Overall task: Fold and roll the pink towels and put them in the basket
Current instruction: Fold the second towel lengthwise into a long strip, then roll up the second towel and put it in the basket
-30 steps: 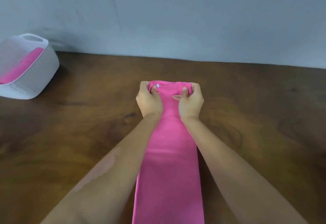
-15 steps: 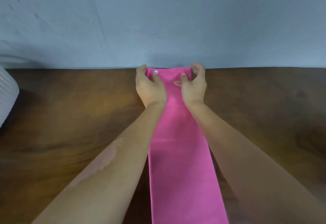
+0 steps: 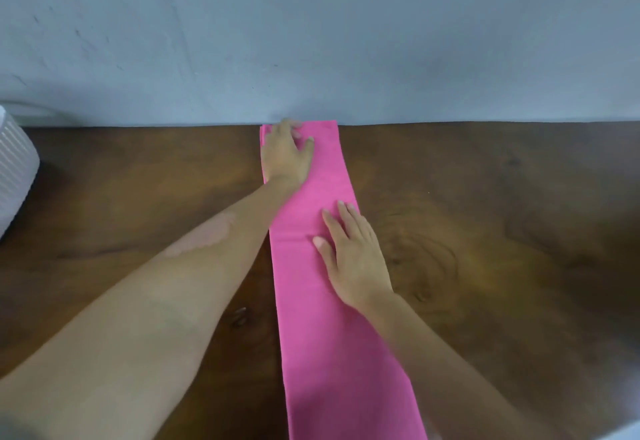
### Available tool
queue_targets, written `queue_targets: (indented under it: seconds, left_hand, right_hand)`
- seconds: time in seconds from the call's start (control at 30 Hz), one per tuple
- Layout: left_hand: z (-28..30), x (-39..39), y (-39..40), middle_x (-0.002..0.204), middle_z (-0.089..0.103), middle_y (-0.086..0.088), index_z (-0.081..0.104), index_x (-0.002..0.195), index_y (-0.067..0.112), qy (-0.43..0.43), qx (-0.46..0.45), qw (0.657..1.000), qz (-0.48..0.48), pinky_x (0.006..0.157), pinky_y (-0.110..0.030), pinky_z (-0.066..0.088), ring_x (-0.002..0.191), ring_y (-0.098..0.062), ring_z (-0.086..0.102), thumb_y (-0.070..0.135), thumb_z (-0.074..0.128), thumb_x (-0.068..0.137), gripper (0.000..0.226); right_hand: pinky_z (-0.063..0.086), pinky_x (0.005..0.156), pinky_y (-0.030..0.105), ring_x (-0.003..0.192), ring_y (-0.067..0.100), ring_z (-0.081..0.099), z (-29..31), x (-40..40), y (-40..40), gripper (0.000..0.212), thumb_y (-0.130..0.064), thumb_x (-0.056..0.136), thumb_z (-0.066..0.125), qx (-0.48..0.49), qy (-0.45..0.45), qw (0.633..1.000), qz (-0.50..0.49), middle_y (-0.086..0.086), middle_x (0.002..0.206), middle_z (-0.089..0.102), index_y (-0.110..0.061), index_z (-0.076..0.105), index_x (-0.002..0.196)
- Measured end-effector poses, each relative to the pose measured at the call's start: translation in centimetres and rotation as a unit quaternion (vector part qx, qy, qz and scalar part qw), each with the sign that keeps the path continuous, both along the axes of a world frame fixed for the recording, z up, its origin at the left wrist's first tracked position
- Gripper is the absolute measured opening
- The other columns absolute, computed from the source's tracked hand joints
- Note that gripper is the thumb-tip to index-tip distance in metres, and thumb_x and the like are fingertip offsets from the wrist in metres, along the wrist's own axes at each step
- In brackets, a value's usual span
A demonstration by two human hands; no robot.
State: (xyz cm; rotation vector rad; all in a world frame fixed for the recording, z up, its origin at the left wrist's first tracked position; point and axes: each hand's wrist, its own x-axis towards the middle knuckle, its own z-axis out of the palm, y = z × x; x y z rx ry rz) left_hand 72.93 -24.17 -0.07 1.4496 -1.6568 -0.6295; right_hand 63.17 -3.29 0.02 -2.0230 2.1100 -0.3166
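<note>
Both our hands have let go of the rolled end; the pink towel lies flat again, a long strip on the wooden table reaching the wall. Our left hand presses its far end, fingers straight; our right hand rests flat mid-strip. The white basket sits far left.

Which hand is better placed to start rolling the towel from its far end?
Probably the left hand: it lies flat on the far end of the towel, by the wall. The right hand rests flat near the middle, farther from that end.
</note>
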Motion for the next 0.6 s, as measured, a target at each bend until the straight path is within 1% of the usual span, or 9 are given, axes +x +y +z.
queue_targets:
  seconds: [0.03, 0.07, 0.13, 0.2, 0.3, 0.37, 0.43, 0.53, 0.6]
  left_hand:
    - [-0.1, 0.2, 0.3, 0.113, 0.061, -0.002, 0.061, 0.120, 0.018, -0.078, 0.002, 0.996, -0.041, 0.102, -0.042, 0.042, 0.113, -0.027, 0.052, 0.035, 0.062, 0.091, 0.034]
    - [0.0, 0.3, 1.1, 0.127, 0.056, -0.006, 0.058, 0.128, 0.019, -0.157, 0.005, 0.984, -0.083, 0.108, -0.041, 0.036, 0.122, -0.029, 0.047, 0.038, 0.061, 0.092, 0.041]
    - [0.3, 0.4, 3.7, 0.148, 0.038, -0.008, 0.047, 0.143, 0.023, -0.258, 0.005, 0.952, -0.161, 0.115, -0.045, 0.025, 0.137, -0.031, 0.033, 0.045, 0.057, 0.094, 0.055]
    - [0.6, 0.2, 7.0, 0.158, 0.025, -0.007, 0.039, 0.150, 0.025, -0.311, -0.014, 0.920, -0.237, 0.119, -0.048, 0.017, 0.146, -0.031, 0.022, 0.049, 0.053, 0.096, 0.061]
    - [0.8, -0.5, 11.7, 0.163, 0.019, -0.005, 0.033, 0.155, 0.025, -0.359, -0.058, 0.874, -0.321, 0.121, -0.049, 0.013, 0.150, -0.028, 0.016, 0.051, 0.046, 0.100, 0.062]
    - [0.5, -0.7, 14.5, 0.165, 0.018, -0.003, 0.031, 0.156, 0.027, -0.366, -0.059, 0.858, -0.356, 0.122, -0.047, 0.013, 0.152, -0.024, 0.014, 0.053, 0.041, 0.102, 0.061]
    - [0.0, -0.8, 16.9, 0.167, 0.015, 0.001, 0.026, 0.157, 0.029, -0.383, -0.057, 0.847, -0.363, 0.124, -0.045, 0.010, 0.153, -0.021, 0.009, 0.055, 0.033, 0.103, 0.060]
    - [-0.1, -0.4, 18.9, 0.168, 0.004, 0.005, 0.012, 0.160, 0.031, -0.416, -0.052, 0.846, -0.330, 0.125, -0.041, 0.004, 0.154, -0.016, 0.000, 0.057, 0.019, 0.104, 0.062]
    - [0.2, -0.1, 19.5, 0.168, -0.002, 0.005, 0.005, 0.160, 0.030, -0.432, -0.044, 0.843, -0.319, 0.125, -0.039, 0.001, 0.154, -0.014, -0.004, 0.057, 0.016, 0.105, 0.063]
  right_hand:
    - [0.001, 0.126, 0.035, 0.155, 0.016, -0.005, 0.2, -0.1, 1.7, 0.067, -0.059, 0.103, 0.011, 0.010, 0.010, 1.000, -0.004, 0.000, 0.169, 0.005, -0.026, 0.017, 0.160]
    - [0.000, 0.126, 0.035, 0.155, 0.016, -0.008, 0.3, -0.2, 3.5, 0.067, -0.060, 0.102, 0.010, 0.018, 0.016, 1.000, -0.012, -0.001, 0.169, 0.001, -0.028, 0.014, 0.161]
    - [0.000, 0.126, 0.034, 0.154, 0.016, -0.012, 0.4, -0.5, 6.8, 0.066, -0.062, 0.102, 0.011, 0.028, 0.012, 0.999, -0.028, -0.003, 0.169, -0.004, -0.031, 0.009, 0.161]
    - [-0.003, 0.124, 0.032, 0.154, 0.014, -0.015, 0.2, -0.6, 10.0, 0.066, -0.062, 0.102, 0.012, 0.036, -0.002, 0.999, -0.038, -0.004, 0.169, -0.009, -0.034, 0.005, 0.161]
    - [-0.008, 0.121, 0.026, 0.153, 0.012, -0.016, -0.3, -0.8, 14.1, 0.071, -0.064, 0.101, 0.014, 0.025, -0.023, 0.998, -0.056, 0.000, 0.169, -0.006, -0.028, 0.002, 0.161]
    - [-0.008, 0.120, 0.024, 0.154, 0.014, -0.010, -0.7, -0.8, 16.9, 0.079, -0.066, 0.102, 0.018, -0.008, -0.040, 0.996, -0.082, 0.006, 0.169, 0.002, -0.014, 0.011, 0.161]
    - [-0.002, 0.122, 0.026, 0.155, 0.019, -0.005, -0.9, -0.7, 19.7, 0.083, -0.067, 0.099, 0.024, -0.042, -0.086, 0.988, -0.119, 0.012, 0.167, 0.009, -0.005, 0.029, 0.154]
    - [0.003, 0.122, 0.027, 0.154, 0.017, -0.010, -0.6, -0.6, 23.2, 0.068, -0.066, 0.095, 0.037, -0.035, -0.173, 0.969, -0.172, 0.014, 0.167, 0.008, -0.008, 0.050, 0.129]
    - [0.005, 0.124, 0.032, 0.153, 0.014, -0.015, -0.3, -0.7, 25.0, 0.065, -0.069, 0.092, 0.041, -0.006, -0.173, 0.971, -0.167, 0.012, 0.168, 0.004, -0.010, 0.056, 0.116]
